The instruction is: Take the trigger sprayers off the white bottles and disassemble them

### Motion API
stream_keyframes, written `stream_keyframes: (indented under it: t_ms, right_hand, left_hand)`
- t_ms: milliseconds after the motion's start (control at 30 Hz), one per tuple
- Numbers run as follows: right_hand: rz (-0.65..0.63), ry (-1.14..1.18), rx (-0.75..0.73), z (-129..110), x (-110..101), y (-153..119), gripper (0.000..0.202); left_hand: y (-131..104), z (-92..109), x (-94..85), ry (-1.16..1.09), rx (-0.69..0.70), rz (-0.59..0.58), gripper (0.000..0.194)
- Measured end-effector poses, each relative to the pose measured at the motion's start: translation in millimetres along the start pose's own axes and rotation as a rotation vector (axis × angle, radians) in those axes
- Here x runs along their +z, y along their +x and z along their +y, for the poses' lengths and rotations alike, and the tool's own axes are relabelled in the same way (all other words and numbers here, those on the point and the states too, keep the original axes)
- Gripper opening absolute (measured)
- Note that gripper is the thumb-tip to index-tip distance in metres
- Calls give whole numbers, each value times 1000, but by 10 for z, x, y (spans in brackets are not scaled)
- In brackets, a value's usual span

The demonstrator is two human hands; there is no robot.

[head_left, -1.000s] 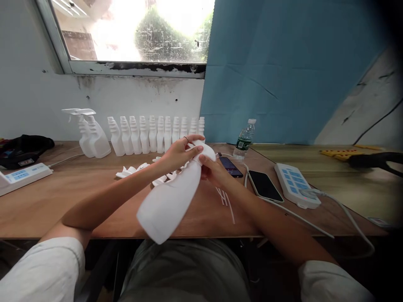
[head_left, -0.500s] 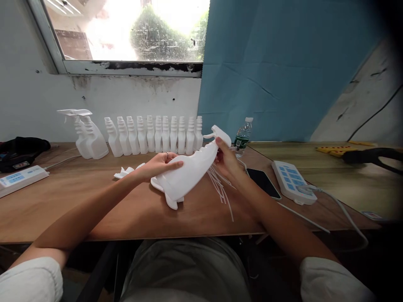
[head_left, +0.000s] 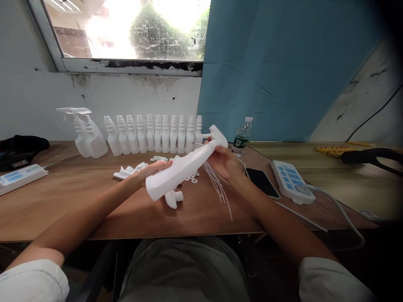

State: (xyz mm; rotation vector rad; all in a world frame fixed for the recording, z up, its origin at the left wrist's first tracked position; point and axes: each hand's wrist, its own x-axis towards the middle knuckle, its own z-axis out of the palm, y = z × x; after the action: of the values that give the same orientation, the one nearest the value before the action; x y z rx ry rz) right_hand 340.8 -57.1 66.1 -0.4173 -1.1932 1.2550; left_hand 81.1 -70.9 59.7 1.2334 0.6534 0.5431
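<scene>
A white spray bottle [head_left: 179, 171] is held tilted above the table, its base low at the left and its trigger head [head_left: 218, 136] up at the right. My left hand [head_left: 156, 167] grips the lower body. My right hand [head_left: 225, 161] is wrapped round the neck just below the head. Beneath the bottle lie a loose white spray head [head_left: 172, 199] and several small white rings [head_left: 194, 180]. Thin white tubes [head_left: 219, 186] spread out under my right hand. More white trigger parts [head_left: 127, 171] lie beside my left wrist.
Several white bottles without heads [head_left: 157, 136] stand in a row at the back. Two bottles with spray heads [head_left: 92, 136] stand left of them. A water bottle [head_left: 242, 137], a phone [head_left: 262, 183] and a power strip [head_left: 291, 181] are on the right; another power strip [head_left: 22, 178] lies left.
The held bottle has turned about its length and its base has moved up and left, uncovering the rings and loose head beneath. My right hand has shifted slightly down and left.
</scene>
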Motion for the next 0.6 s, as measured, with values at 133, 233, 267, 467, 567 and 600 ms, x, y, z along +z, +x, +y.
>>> stream_keyframes:
  t_ms: [133,233,267,467,567,600]
  right_hand:
    - [5,15,36,54,-5,10,33]
    - [75,28,41,102,5,18,34]
    - [84,30,33,106,13,13,34]
    - [0,-39,30,31,58,-44,30]
    - [9,-37,44,23,48,-38,36]
    - [20,-25,38,27,40,-34,38]
  left_hand:
    - [-8,-15,-10,-9,22,22,52]
    - [-2,-19,-23,-8,-2,26,51]
    - [5,-24,-32,-10,-12,21,51]
    - [94,-102,-131,-30,-97,-111,57]
    - [129,-119,-154,-9,-113,-163,57]
    - [138,-113,-157,0,-114,-186,59]
